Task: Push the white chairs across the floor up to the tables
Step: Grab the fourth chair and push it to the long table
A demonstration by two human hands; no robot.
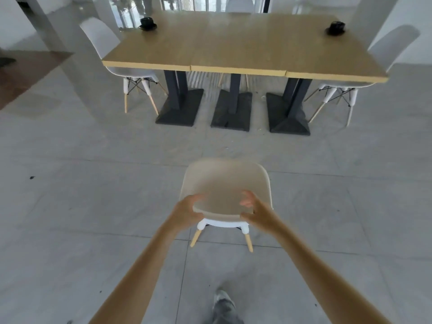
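At the far left a white side chair (112, 57) stood tucked against the left end of the long wooden surface (243, 43), its seat under the edge and its pale legs on the grey tiled floor (93, 195). A dark cup on a saucer (147, 22) sat near the far left corner of that surface. Three dark pedestal bases (231, 111) stood in a row beneath the near edge, and the floor between them and me was open tile with a few small dark specks.

My left hand (187, 210) had its grip curled round the left part of the backrest rim of the white chair (225, 183) I was handling, thumb below the rim and fingers over the top. That chair stood on the floor in the middle, well apart from the surface, its seat facing the middle pedestal. My right hand (256, 210) held the right part of the same rim, fingers hooked over it and thumb under. Below, my shoe (224, 305) showed on the tile behind the chair.

Beyond the far edge, the top of another white chair (239, 4) was visible. A second dark cup (336, 28) sat near the far right corner, and a right-end chair (374, 64) stood pushed in at that end.
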